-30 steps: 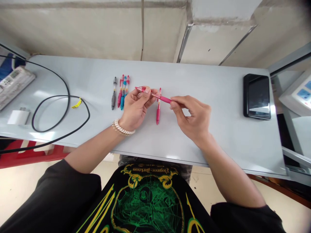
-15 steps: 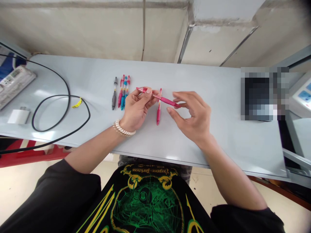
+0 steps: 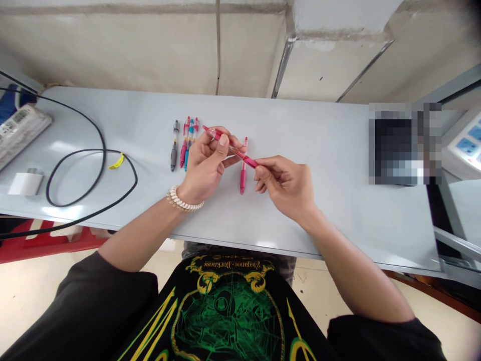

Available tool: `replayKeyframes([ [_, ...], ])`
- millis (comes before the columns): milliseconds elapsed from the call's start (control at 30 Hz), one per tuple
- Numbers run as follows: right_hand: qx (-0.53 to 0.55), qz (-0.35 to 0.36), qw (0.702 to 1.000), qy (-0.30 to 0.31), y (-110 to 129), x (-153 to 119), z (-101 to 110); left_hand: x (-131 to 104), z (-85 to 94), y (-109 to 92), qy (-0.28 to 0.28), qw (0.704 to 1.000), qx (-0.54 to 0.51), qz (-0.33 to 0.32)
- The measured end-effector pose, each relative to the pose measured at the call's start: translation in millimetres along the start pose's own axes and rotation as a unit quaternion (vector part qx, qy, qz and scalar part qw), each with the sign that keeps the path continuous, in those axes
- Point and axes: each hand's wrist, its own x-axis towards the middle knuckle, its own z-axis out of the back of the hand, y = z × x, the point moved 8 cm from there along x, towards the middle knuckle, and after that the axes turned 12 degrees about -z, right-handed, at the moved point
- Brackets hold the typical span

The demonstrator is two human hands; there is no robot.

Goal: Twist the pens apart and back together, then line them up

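A pink pen [image 3: 248,160] with a clear barrel is held slantwise above the table between both hands. My left hand [image 3: 208,163] pinches its upper part between thumb and fingers. My right hand [image 3: 287,185] is closed on the pink grip at the lower end, covering the tip. Beneath it a second pink pen [image 3: 243,178] lies on the table, partly hidden by the held one. Left of my left hand lie a grey pen [image 3: 174,150], a pink pen [image 3: 183,153], a blue pen [image 3: 191,130] and another pink pen [image 3: 196,124], side by side.
On the left, a black cable [image 3: 137,175] with a yellow tag [image 3: 117,161] coils over the table [image 3: 330,150]. A white charger [image 3: 25,183] and a power strip [image 3: 24,129] lie beyond it. A blurred dark object [image 3: 393,150] is at the right end. A wall borders the back.
My right hand has moved left and closed on the grip end of the pink pen, where it was open beside the tip before. My left hand keeps its hold.
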Motion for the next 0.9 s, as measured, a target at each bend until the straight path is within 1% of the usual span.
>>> replayKeyframes([
  [33, 0.008, -0.011, 1.0, 0.024, -0.6, 0.0, -4.5, 1.3, -1.2, -1.3, 0.003, 1.0, 0.0, 0.008],
  [100, -0.01, 0.006, 0.999, 0.039, 3.1, -0.2, -8.5, 4.9, 1.8, -5.7, -0.021, 0.999, 0.006, 0.027],
  [167, -0.061, 0.055, 0.996, 0.029, 9.0, -0.6, -8.8, 9.2, 10.5, -13.5, -0.06, 0.997, 0.001, 0.051],
  [233, -0.117, 0.11, 0.987, 0.016, 12.4, -1.6, -9.3, 14.4, 21.3, -25.2, -0.081, 0.994, -0.025, 0.065],
  [267, -0.141, 0.131, 0.981, 0.015, 12.3, -2.2, -10.5, 17.6, 27.6, -32.4, -0.081, 0.994, -0.033, 0.064],
  [333, -0.179, 0.162, 0.97, 0.015, 10.0, -3.2, -13.5, 25.0, 46.0, -49.0, -0.092, 0.995, -0.039, 0.031],
  [400, -0.201, 0.179, 0.963, 0.015, 7.4, -4.2, -16.1, 31.0, 65.6, -59.0, -0.094, 0.995, -0.016, 0.007],
  [467, -0.214, 0.187, 0.959, 0.014, 5.9, -4.9, -17.4, 35.3, 83.0, -65.7, -0.098, 0.995, 0.03, -0.017],
  [533, -0.227, 0.188, 0.956, 0.009, 5.5, -5.2, -16.9, 37.3, 92.9, -71.3, -0.1, 0.992, 0.07, -0.035],
  [600, -0.249, 0.177, 0.952, 0.016, 4.5, -4.7, -17.6, 37.4, 94.6, -76.3, -0.103, 0.991, 0.08, -0.03],
  [700, -0.302, 0.148, 0.939, 0.073, -0.5, -4.6, -25.9, 37.7, 96.2, -87.3, -0.145, 0.985, 0.085, -0.026],
  [767, -0.347, 0.132, 0.921, 0.117, -5.0, -6.0, -33.8, 38.9, 105.5, -91.6, -0.193, 0.972, 0.132, -0.027],
  [833, -0.383, 0.127, 0.903, 0.145, -8.2, -7.4, -40.1, 39.6, 123.2, -90.3, -0.244, 0.942, 0.228, -0.028],
  [867, -0.392, 0.127, 0.898, 0.152, -9.1, -7.6, -42.0, 40.4, 132.3, -86.1, -0.251, 0.925, 0.284, -0.023],
  [900, -0.395, 0.126, 0.897, 0.155, -9.7, -7.3, -43.0, 41.6, 140.6, -82.4, -0.254, 0.91, 0.327, -0.034],
])
